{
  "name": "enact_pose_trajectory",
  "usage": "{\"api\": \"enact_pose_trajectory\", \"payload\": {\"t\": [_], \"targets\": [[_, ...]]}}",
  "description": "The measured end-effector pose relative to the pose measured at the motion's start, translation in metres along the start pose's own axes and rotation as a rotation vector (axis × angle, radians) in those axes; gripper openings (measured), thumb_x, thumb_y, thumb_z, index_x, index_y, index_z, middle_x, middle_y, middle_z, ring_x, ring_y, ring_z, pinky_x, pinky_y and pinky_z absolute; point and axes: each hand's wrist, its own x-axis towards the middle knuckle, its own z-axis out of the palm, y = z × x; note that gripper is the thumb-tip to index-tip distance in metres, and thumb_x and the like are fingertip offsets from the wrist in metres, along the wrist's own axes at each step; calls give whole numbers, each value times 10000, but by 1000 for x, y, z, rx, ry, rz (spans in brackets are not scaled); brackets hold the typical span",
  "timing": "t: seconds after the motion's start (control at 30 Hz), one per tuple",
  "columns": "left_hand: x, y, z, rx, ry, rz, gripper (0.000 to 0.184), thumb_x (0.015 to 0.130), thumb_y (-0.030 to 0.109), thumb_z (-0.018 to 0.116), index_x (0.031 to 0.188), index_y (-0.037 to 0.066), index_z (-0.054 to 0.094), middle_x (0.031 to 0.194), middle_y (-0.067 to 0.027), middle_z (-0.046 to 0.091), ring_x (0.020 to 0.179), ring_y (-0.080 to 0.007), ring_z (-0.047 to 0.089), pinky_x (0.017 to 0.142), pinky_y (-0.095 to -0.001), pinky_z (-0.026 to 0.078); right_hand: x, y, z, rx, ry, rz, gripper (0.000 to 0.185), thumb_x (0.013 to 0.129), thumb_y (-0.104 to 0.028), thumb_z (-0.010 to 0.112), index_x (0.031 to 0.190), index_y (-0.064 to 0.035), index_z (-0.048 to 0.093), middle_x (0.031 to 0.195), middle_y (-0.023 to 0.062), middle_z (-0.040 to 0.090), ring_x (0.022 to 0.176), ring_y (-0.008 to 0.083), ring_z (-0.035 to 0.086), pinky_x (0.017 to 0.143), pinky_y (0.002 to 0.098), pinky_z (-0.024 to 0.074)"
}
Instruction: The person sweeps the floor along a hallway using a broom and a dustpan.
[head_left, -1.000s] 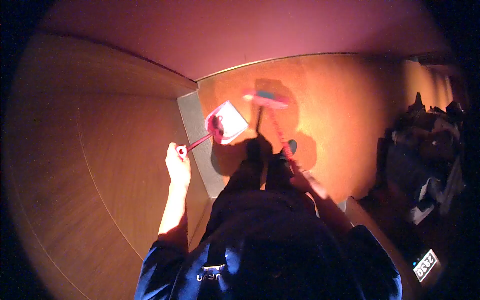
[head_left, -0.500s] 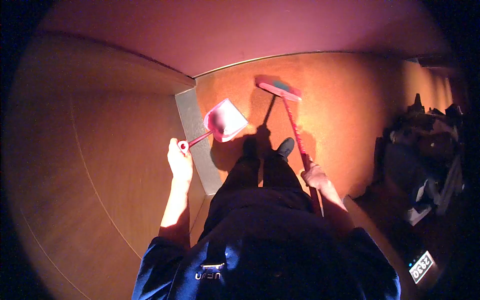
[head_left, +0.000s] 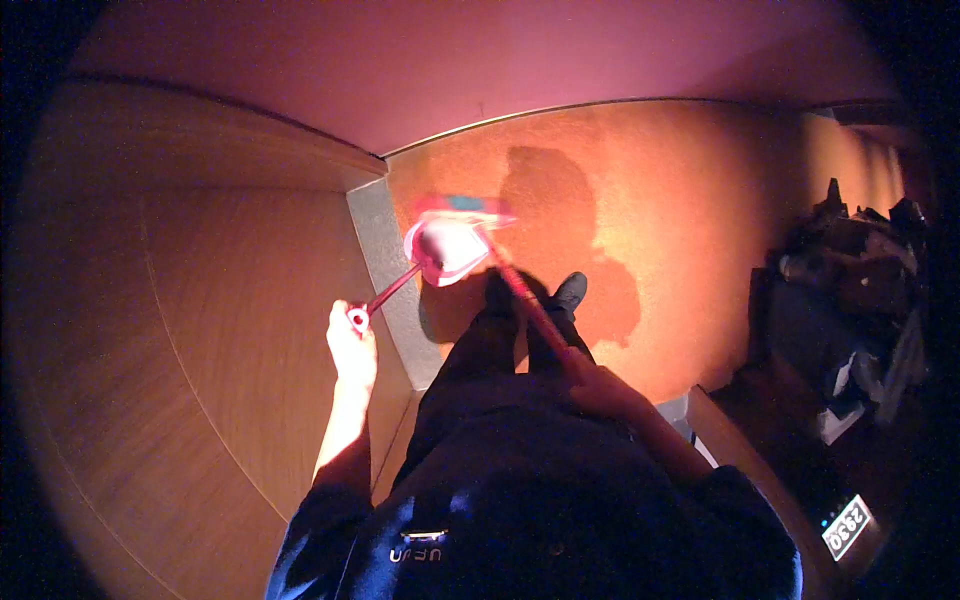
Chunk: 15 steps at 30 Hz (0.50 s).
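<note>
My left hand [head_left: 353, 345] is closed round the end of the handle of a pink dustpan [head_left: 447, 250], whose pale pan lies over the orange floor with a dark patch inside. My right hand [head_left: 592, 385], in shadow, grips the red stick of a pink broom [head_left: 530, 300]. The blurred broom head [head_left: 465, 210], pink with a teal part, is at the far edge of the dustpan and overlaps it in view; whether they touch I cannot tell.
A wooden panel [head_left: 230, 300] rises on the left, with a grey strip [head_left: 378, 230] at its foot. Ahead is a reddish wall [head_left: 500, 60]. Dark piled items [head_left: 850, 300] lie on the right, near a lit display [head_left: 848, 528]. My shoe [head_left: 571, 290] stands on the floor [head_left: 680, 250].
The broom head swung right, then left to the dustpan, and my right hand has moved left with the stick. My left hand and the dustpan have shifted only slightly.
</note>
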Motion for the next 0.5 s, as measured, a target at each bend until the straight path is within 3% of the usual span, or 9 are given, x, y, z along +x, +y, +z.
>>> {"api": "enact_pose_trajectory", "payload": {"t": [0.13, 0.17, 0.3, 0.33, 0.4, 0.5], "targets": [[1, -3, -2, -18, -38, -9, 129, 712, -88, 489, 804, 0, 473, 732, -155, 529, 680, -249, 540, 628, -303, 430, 23, 48, -18, -59, 63, 380, 719, 626, -156, 533, 1278, -34, 256, 1202, 255, 423, 992, 369, 512, 840, 415, 411], [5, -5, -1, -23, -32, -7, 129, 712, -88, 489, 804, 0, 473, 732, -155, 529, 680, -249, 540, 628, -303, 430, 34, 56, -7, -64, 68, 377, 719, 626, -156, 533, 1278, -34, 256, 1202, 255, 423, 992, 369, 512, 840, 415, 411], [2, -7, -2, 17, 12, 57, 98, 733, -59, 493, 799, 4, 458, 723, -155, 530, 665, -259, 538, 614, -314, 431, 49, 59, 56, 38, -35, -102, 645, 706, -177, 562, 1274, -53, 281, 1153, 204, 468, 1058, 280, 484, 872, 370, 386], [0, -9, 1, -2, 25, 59, 93, 735, -58, 492, 795, 2, 454, 727, -156, 532, 666, -256, 538, 615, -313, 431, 62, 64, 69, 33, -29, -112, 645, 706, -177, 562, 1274, -53, 281, 1153, 204, 468, 1058, 280, 484, 872, 370, 386], [-1, -11, -1, -4, 30, 66, 88, 738, -56, 490, 792, 0, 449, 732, -158, 533, 667, -254, 539, 616, -311, 431, 80, 70, 100, 244, -311, -284, 707, 738, -264, 585, 1311, -102, 203, 1229, 202, 418, 1135, 316, 413, 907, 379, 371], [0, -9, 1, -18, 33, 4, 89, 740, -56, 492, 791, -3, 442, 744, -156, 537, 672, -251, 537, 619, -305, 430, 10, -34, 29, 161, -266, -225, 703, 738, -243, 571, 1321, -118, 198, 1267, 169, 376, 1145, 300, 388, 923, 383, 348]]}}
